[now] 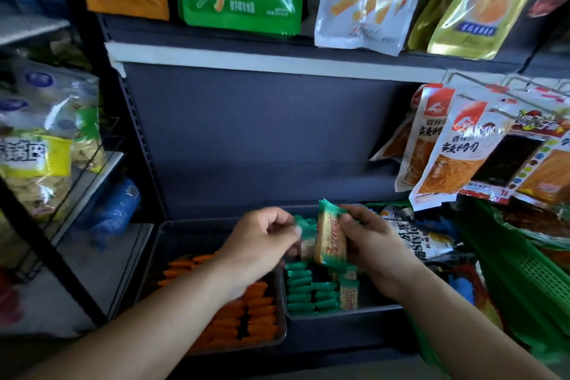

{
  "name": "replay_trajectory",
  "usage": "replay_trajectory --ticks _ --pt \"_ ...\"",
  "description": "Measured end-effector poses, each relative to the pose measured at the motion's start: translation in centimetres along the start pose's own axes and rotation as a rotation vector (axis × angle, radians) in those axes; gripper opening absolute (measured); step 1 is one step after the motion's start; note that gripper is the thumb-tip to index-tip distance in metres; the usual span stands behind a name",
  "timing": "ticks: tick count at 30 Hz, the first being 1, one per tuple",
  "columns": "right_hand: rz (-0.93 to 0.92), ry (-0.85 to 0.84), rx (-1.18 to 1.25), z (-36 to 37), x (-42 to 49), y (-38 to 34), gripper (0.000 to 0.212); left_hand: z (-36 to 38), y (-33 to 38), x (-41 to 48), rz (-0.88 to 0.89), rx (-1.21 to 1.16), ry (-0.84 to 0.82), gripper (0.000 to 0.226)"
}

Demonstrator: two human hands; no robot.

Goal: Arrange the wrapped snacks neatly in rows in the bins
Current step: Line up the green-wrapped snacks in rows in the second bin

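Right hand (pixel 367 240) grips a green-wrapped snack (pixel 330 239) upright, left hand (pixel 262 240) pinches a second snack (pixel 305 233) beside it; best lowered edge-on against the green rows (pixel 300 290) in the bin (pixel 345 313) below.

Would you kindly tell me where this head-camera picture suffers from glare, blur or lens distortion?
Head view: glare streaks the white pouch; the wide lens bends the shelf edge; the bags at left are soft; the left hand and the green wrapper it pinches smear slightly; the wrapped snack in the right hand is legible.
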State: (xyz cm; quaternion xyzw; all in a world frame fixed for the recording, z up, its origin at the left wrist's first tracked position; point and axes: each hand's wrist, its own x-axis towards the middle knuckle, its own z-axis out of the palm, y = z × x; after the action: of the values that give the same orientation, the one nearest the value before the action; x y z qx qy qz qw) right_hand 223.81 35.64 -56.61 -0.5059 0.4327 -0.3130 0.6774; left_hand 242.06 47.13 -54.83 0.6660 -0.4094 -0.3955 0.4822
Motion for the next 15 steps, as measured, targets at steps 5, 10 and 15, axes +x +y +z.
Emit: replay_trajectory --ticks 5,10,15 --pt "-0.088 -0.031 -0.062 4.6 -4.8 -2.3 0.018 -4.6 2.1 -4.5 0.009 -0.047 0.075 0.01" --pt "-0.159 -0.122 -0.197 12.3 -8.0 -2.9 0.016 -8.8 0.2 -9.9 0.075 0.057 0.077 0.017" --pt "-0.087 -0.275 -0.329 21.3 -9.6 1.6 0.012 -14.4 -6.8 -15.6 -0.053 -0.064 0.274 0.02"
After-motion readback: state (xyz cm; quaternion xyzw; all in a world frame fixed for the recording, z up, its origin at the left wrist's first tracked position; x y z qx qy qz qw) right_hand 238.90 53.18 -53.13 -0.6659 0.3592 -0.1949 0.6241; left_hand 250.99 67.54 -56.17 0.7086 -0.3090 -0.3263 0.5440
